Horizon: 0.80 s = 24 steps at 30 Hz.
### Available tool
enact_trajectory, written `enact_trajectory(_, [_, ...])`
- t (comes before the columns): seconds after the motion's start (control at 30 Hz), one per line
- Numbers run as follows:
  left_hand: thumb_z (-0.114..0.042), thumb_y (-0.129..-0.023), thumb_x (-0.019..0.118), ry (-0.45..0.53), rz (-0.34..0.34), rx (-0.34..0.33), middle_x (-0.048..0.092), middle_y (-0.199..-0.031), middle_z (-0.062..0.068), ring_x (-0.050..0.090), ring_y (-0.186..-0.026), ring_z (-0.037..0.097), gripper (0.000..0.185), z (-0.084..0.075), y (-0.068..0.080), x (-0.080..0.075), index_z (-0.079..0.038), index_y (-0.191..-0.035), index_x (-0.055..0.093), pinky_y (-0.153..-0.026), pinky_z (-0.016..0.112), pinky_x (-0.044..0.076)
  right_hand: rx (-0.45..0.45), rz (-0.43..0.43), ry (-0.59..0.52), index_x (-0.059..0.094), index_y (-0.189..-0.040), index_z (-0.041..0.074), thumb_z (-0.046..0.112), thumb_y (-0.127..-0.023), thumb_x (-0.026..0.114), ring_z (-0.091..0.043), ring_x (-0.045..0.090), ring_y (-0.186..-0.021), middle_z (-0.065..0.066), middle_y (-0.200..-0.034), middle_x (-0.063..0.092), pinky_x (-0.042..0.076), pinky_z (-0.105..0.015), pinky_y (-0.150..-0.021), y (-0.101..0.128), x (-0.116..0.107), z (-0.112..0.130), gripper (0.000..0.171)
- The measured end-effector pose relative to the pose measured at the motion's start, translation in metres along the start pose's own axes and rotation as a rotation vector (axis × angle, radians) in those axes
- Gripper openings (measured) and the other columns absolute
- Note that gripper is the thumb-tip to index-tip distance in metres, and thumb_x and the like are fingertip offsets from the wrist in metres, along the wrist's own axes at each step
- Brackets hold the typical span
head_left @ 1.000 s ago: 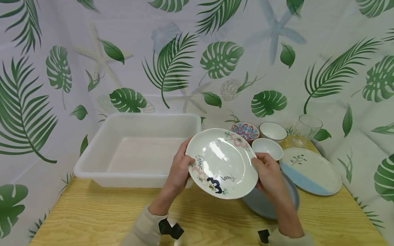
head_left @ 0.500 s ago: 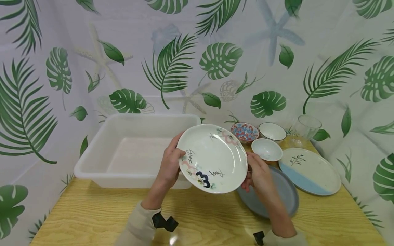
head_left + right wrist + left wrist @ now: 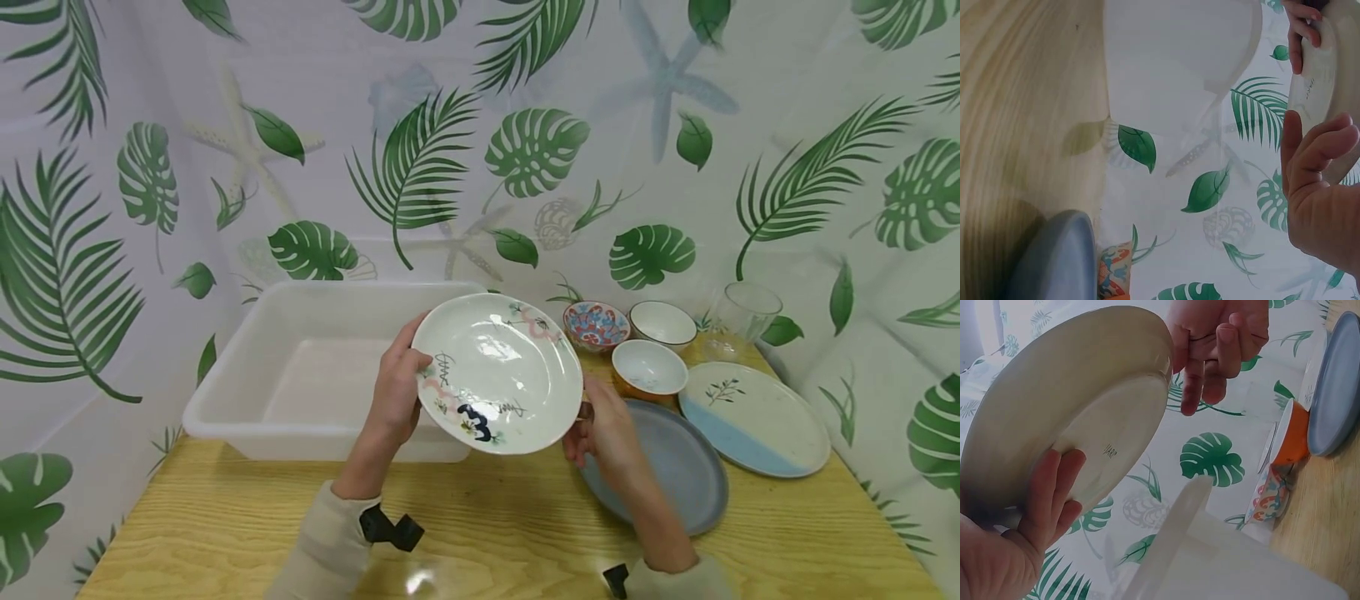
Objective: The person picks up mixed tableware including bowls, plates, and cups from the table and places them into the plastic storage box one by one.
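A white plate (image 3: 495,379) with painted pink and dark blue flowers is held up over the table, tilted so its face shows in the head view. My left hand (image 3: 393,387) grips its left rim, thumb on the upper face. Its fingers (image 3: 1047,494) spread against the pale underside in the left wrist view. On the opposite rim, my right hand (image 3: 607,433) holds the plate's edge, some fingers curled below it. The plate partly overlaps a white plastic tub (image 3: 300,429) in the head view.
Right of the hands, a grey plate (image 3: 678,467) lies on the wooden table (image 3: 225,517), beside a cream-and-blue plate (image 3: 757,408). Behind stand a patterned bowl (image 3: 596,325), a dark-rimmed white bowl (image 3: 663,323), an orange-sided bowl (image 3: 649,368) and a clear glass (image 3: 742,312).
Both hands have carried the white plate leftward and slightly up, away from over the grey plate and towards the tub. More of the grey plate now shows.
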<state>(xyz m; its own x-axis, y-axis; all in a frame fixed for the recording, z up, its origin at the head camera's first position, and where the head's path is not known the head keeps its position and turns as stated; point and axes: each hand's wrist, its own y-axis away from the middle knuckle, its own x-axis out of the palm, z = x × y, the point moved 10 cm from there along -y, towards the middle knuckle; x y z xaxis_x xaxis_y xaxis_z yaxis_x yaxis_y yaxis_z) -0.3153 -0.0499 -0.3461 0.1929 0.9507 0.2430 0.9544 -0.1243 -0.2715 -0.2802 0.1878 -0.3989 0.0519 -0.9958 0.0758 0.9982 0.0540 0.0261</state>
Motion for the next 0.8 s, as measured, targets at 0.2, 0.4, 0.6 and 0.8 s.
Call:
enact_trajectory(0.2, [-0.001, -0.09, 0.027, 0.018, -0.027, 0.025, 0.054, -0.132, 0.028, 0.071, -0.086, 0.015, 0.061, -0.005, -0.002, -0.013, -0.007, -0.151, 0.037, -0.068, 0.027, 0.06, 0.037, -0.04, 0.046, 0.046, -0.129, -0.002, 0.024, -0.109, 0.03, -0.013, 0.049, -0.042, -0.007, -0.075, 0.061, 0.039, -0.023, -0.037, -0.004, 0.003, -0.009, 0.036])
enact_trajectory(0.4, [0.0, -0.091, 0.027, 0.032, -0.071, 0.041, 0.056, -0.127, 0.027, 0.071, -0.086, 0.015, 0.061, -0.011, -0.003, -0.028, -0.006, -0.15, 0.038, -0.068, 0.025, 0.059, 0.069, -0.036, 0.159, 0.049, -0.131, 0.004, 0.018, -0.105, 0.043, -0.013, 0.05, -0.046, -0.02, -0.093, 0.067, 0.042, -0.023, -0.042, -0.007, 0.01, -0.017, 0.03])
enact_trajectory(0.6, [0.0, -0.091, 0.026, 0.026, -0.112, 0.052, 0.058, -0.123, 0.026, 0.072, -0.083, 0.015, 0.059, -0.018, -0.005, -0.042, -0.006, -0.149, 0.039, -0.066, 0.026, 0.059, 0.053, -0.017, 0.189, 0.049, -0.132, 0.003, 0.013, -0.101, 0.045, -0.013, 0.05, -0.046, -0.018, -0.099, 0.068, 0.042, -0.023, -0.042, -0.015, 0.022, -0.02, 0.032])
enact_trajectory(0.8, [-0.001, -0.092, 0.026, 0.017, -0.15, 0.036, 0.057, -0.125, 0.026, 0.073, -0.082, 0.015, 0.059, -0.02, -0.006, -0.053, -0.006, -0.149, 0.039, -0.065, 0.027, 0.059, 0.054, -0.031, 0.214, 0.05, -0.13, 0.001, 0.013, -0.101, 0.047, -0.012, 0.051, -0.045, -0.015, -0.098, 0.067, 0.042, -0.024, -0.04, -0.022, 0.037, -0.025, 0.032])
